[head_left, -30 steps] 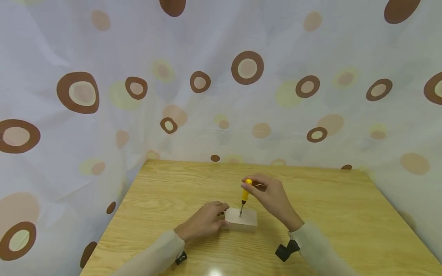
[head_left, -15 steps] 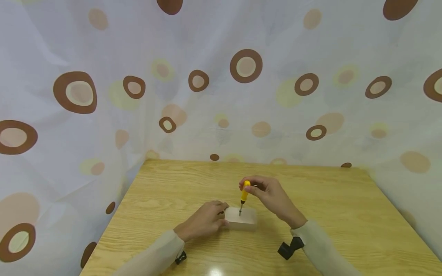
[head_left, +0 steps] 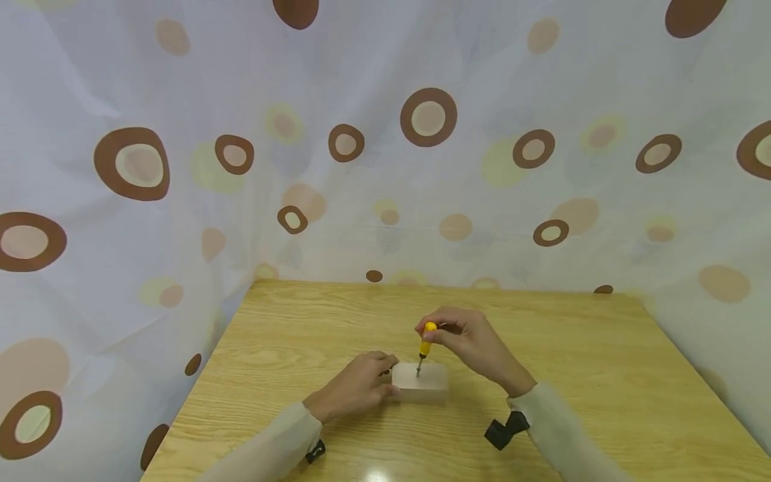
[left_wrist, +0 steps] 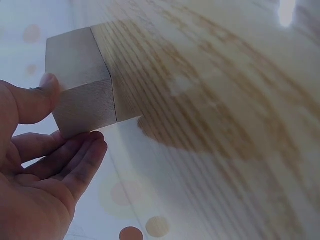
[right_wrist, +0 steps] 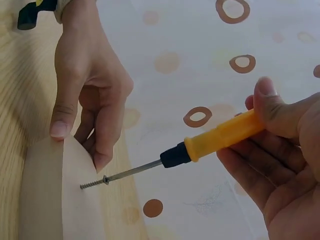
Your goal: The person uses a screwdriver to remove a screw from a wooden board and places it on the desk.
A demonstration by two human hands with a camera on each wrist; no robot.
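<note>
A pale wooden block (head_left: 434,379) lies on the table, its left end pinched between the thumb and fingers of my left hand (head_left: 357,387). In the left wrist view the thumb presses one face of the block (left_wrist: 85,75) and the fingertips the opposite side. My right hand (head_left: 476,345) holds a screwdriver (head_left: 425,347) by its yellow handle, between thumb and fingers. The right wrist view shows the screwdriver's shaft (right_wrist: 135,170) meeting the head of a screw (right_wrist: 95,183). That screw stands in the block's top face, much of its thread exposed.
The wood-grain table (head_left: 578,375) spreads around both hands. A white curtain (head_left: 385,167) with brown and beige rings closes off its back and sides. Black wrist camera mounts (head_left: 506,430) stick out below the sleeves.
The right hand's fingers have shifted around the screwdriver's handle, and the handle's top sits slightly lower and further left. The left hand and block stay in place.
</note>
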